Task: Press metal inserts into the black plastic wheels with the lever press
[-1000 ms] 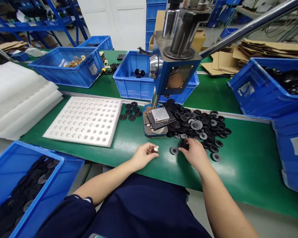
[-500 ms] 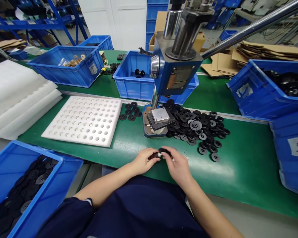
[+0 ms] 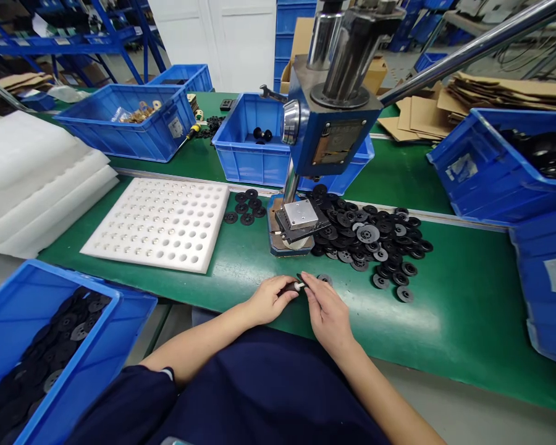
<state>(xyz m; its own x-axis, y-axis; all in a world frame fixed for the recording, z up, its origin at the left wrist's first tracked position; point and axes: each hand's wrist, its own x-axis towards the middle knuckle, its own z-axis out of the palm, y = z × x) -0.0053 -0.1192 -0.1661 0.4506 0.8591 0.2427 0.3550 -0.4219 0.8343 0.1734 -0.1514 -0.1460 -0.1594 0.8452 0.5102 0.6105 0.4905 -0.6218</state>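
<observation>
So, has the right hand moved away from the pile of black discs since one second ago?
Yes. The right hand has come left and toward the body, away from the pile of black discs, and now meets the left hand in front of the press.

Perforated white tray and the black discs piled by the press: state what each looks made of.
Perforated white tray: likely foam, matte and soft-edged, with rows of round holes. Black discs: probably moulded plastic, dull black, some with greyish centres.
</observation>
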